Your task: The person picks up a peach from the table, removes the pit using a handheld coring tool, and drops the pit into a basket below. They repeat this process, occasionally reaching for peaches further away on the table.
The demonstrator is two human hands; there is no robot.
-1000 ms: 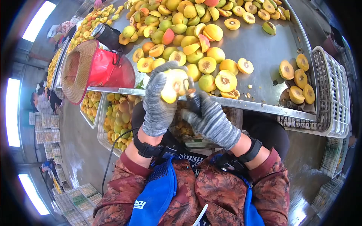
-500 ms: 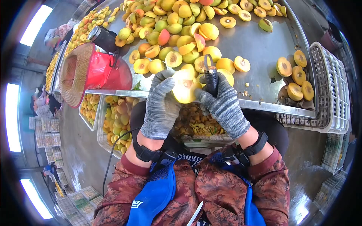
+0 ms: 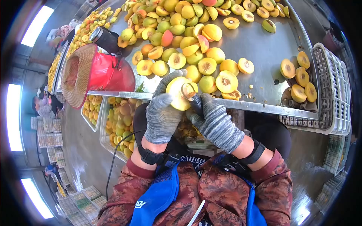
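My left hand (image 3: 163, 111), in a grey knitted glove, is closed around a yellow peach half (image 3: 176, 89) with its cut face turned toward the right. In my gloved right hand (image 3: 217, 120) is a pitting knife (image 3: 196, 103) with a black-wrapped handle and a looped metal blade. The loop lies against the cut face of the peach half, near its middle. Just beyond my hands, on the metal table (image 3: 260, 81), are several cut peach halves, among them one with a brown pit hollow (image 3: 226, 81).
A large heap of peach halves (image 3: 177, 30) covers the table's far left. A straw hat with red cloth (image 3: 81, 73) and a dark flask (image 3: 103, 38) lie left. Several halves (image 3: 298, 81) sit at the right, beside a white plastic crate (image 3: 337, 90). Below the table stands a fruit-filled crate (image 3: 120, 124).
My right hand has moved left and down, tilting the pitting knife so its loop now meets the peach half. Before, the knife stood upright, apart from the fruit's centre.
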